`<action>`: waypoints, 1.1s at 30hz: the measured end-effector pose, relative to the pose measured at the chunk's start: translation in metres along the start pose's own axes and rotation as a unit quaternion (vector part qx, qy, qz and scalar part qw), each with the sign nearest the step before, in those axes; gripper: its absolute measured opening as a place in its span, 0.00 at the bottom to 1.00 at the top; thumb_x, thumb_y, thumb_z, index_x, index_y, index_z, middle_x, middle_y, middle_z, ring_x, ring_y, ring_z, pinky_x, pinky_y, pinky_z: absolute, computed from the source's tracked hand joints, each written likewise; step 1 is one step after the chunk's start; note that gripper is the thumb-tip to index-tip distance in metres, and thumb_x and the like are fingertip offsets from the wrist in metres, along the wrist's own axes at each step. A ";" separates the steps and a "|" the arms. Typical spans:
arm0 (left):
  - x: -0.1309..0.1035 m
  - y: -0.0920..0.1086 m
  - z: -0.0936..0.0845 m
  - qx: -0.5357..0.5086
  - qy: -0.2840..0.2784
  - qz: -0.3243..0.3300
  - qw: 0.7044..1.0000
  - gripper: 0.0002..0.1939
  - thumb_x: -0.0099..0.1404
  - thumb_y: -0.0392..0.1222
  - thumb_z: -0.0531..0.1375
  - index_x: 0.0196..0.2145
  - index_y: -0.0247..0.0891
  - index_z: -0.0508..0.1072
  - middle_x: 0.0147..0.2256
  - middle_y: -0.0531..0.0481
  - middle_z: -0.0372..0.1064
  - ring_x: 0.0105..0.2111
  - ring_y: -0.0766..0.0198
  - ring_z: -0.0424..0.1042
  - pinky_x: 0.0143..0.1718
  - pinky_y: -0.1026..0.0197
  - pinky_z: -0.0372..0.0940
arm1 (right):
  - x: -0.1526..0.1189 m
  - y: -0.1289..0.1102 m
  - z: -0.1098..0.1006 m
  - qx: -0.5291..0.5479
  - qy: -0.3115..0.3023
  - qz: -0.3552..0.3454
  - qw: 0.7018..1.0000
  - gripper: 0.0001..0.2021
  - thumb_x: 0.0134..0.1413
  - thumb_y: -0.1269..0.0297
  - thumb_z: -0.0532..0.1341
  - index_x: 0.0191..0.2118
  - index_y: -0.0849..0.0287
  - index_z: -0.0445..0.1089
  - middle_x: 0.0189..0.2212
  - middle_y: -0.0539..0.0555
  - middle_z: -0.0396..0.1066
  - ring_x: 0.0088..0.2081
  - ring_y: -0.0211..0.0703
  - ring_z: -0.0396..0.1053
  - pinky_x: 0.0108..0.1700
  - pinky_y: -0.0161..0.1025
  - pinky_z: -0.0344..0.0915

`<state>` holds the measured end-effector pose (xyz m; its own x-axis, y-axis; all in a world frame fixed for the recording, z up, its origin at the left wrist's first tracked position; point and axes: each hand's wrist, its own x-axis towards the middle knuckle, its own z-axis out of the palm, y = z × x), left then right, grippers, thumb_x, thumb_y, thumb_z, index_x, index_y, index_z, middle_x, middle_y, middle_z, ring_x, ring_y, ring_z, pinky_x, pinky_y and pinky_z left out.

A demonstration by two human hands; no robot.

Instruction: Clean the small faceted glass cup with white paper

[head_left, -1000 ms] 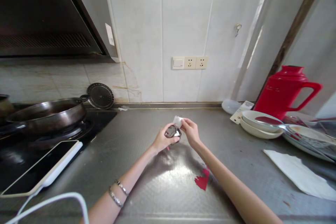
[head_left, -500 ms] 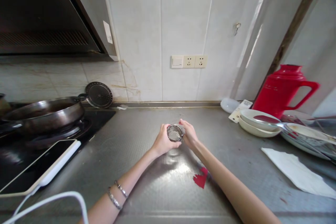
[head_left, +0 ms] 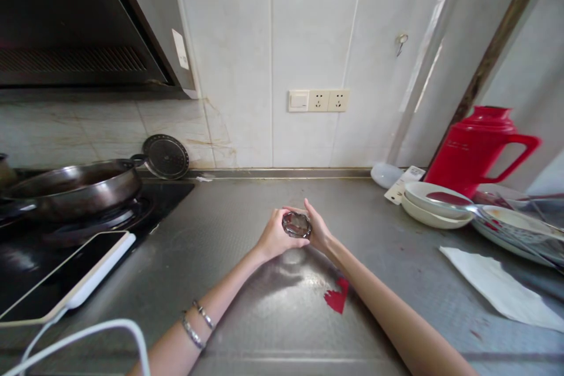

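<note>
My left hand point(head_left: 277, 235) is wrapped round a small glass vessel point(head_left: 296, 224) with a dark, faceted look, its thumb along the near side. From the right, my right hand point(head_left: 318, 231) is closed against the same glass, thumb pointing up. The fingers behind the glass are partly hidden. Both hands hold it over the metal counter point(head_left: 229, 294), which carries its shadow and reflection. A red, jagged-edged flat piece point(head_left: 336, 296) lies on the counter beside my right forearm.
On the left, a steel pan point(head_left: 74, 188) sits on the black stove, with a phone point(head_left: 61, 276) and a white cable point(head_left: 101, 326) nearer me. At right stand a red thermos point(head_left: 473, 153), stacked bowls point(head_left: 434, 214) and a white paper sheet point(head_left: 497, 288).
The glass has turned slightly, so its open inside shows less clearly. My right hand has moved in closer against it, and the view has shifted a little.
</note>
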<state>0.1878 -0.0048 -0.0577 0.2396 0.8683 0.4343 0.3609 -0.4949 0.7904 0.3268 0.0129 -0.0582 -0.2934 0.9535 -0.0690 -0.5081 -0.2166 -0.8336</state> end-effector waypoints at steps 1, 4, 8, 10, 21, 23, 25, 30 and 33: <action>-0.001 0.001 0.002 -0.006 0.006 -0.006 1.000 0.37 0.36 0.43 0.73 0.44 0.34 0.65 0.42 0.44 0.63 0.44 0.55 0.67 0.47 0.50 0.63 | -0.001 0.000 0.001 -0.003 0.003 -0.004 1.000 0.27 0.61 0.47 0.49 0.46 0.65 0.73 0.35 0.61 0.77 0.39 0.49 0.75 0.45 0.44 0.69; -0.003 0.005 0.006 -0.024 0.023 -0.018 0.999 0.34 0.38 0.44 0.72 0.42 0.34 0.65 0.42 0.44 0.65 0.43 0.55 0.67 0.47 0.51 0.64 | -0.005 -0.002 0.004 -0.014 0.003 -0.024 1.000 0.27 0.59 0.46 0.49 0.44 0.64 0.74 0.36 0.60 0.77 0.41 0.48 0.74 0.47 0.44 0.68; -0.006 0.011 0.010 -0.035 0.064 -0.021 0.997 0.34 0.40 0.43 0.71 0.44 0.36 0.63 0.42 0.45 0.64 0.43 0.56 0.67 0.47 0.51 0.63 | -0.010 -0.006 0.013 -0.018 -0.009 -0.072 0.997 0.26 0.56 0.44 0.51 0.40 0.61 0.76 0.37 0.59 0.78 0.43 0.50 0.74 0.47 0.44 0.68; -0.006 0.012 0.011 -0.040 0.081 -0.010 0.996 0.35 0.40 0.42 0.71 0.45 0.36 0.63 0.42 0.46 0.63 0.43 0.56 0.67 0.47 0.51 0.64 | -0.011 -0.008 0.016 -0.025 -0.004 -0.092 0.995 0.26 0.54 0.43 0.53 0.38 0.60 0.77 0.37 0.58 0.77 0.43 0.51 0.73 0.47 0.44 0.67; 0.013 0.003 0.009 -0.039 0.135 -0.033 0.990 0.35 0.40 0.43 0.71 0.46 0.35 0.64 0.43 0.43 0.64 0.46 0.54 0.68 0.49 0.50 0.63 | 0.000 0.001 0.022 -0.023 0.081 -0.188 0.978 0.22 0.48 0.44 0.59 0.40 0.56 0.76 0.46 0.54 0.74 0.48 0.48 0.69 0.51 0.40 0.63; 0.018 0.002 0.006 -0.051 0.121 -0.050 0.990 0.35 0.40 0.43 0.72 0.45 0.34 0.64 0.43 0.42 0.66 0.45 0.54 0.69 0.49 0.50 0.63 | 0.002 0.004 0.022 -0.023 0.094 -0.196 0.976 0.22 0.47 0.45 0.60 0.42 0.55 0.75 0.47 0.53 0.73 0.48 0.48 0.69 0.50 0.40 0.64; 0.022 0.001 0.006 -0.085 0.094 -0.068 0.990 0.35 0.42 0.44 0.71 0.46 0.33 0.63 0.42 0.41 0.68 0.44 0.54 0.71 0.48 0.49 0.64 | 0.004 0.006 0.020 -0.025 0.102 -0.201 0.974 0.22 0.47 0.45 0.60 0.42 0.55 0.75 0.47 0.52 0.73 0.47 0.47 0.69 0.49 0.40 0.65; 0.019 -0.001 0.013 -0.204 -0.003 -0.051 0.978 0.40 0.45 0.40 0.71 0.53 0.34 0.57 0.50 0.37 0.67 0.50 0.53 0.68 0.54 0.48 0.61 | 0.010 0.003 0.007 -0.024 0.126 -0.195 0.972 0.22 0.47 0.43 0.58 0.39 0.55 0.75 0.45 0.53 0.74 0.44 0.48 0.72 0.46 0.42 0.67; 0.014 0.000 0.015 -0.248 -0.085 -0.005 0.965 0.38 0.52 0.37 0.66 0.57 0.37 0.54 0.55 0.36 0.62 0.54 0.53 0.65 0.56 0.47 0.60 | 0.010 -0.002 -0.002 -0.019 0.125 -0.176 0.976 0.22 0.49 0.43 0.56 0.36 0.56 0.76 0.42 0.55 0.76 0.42 0.50 0.73 0.43 0.42 0.69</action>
<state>0.2044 0.0066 -0.0584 0.3982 0.8338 0.3823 -0.1028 -0.3736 0.9219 0.3268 0.0234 -0.0583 0.1032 0.9898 0.0986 -0.5106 0.1378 -0.8487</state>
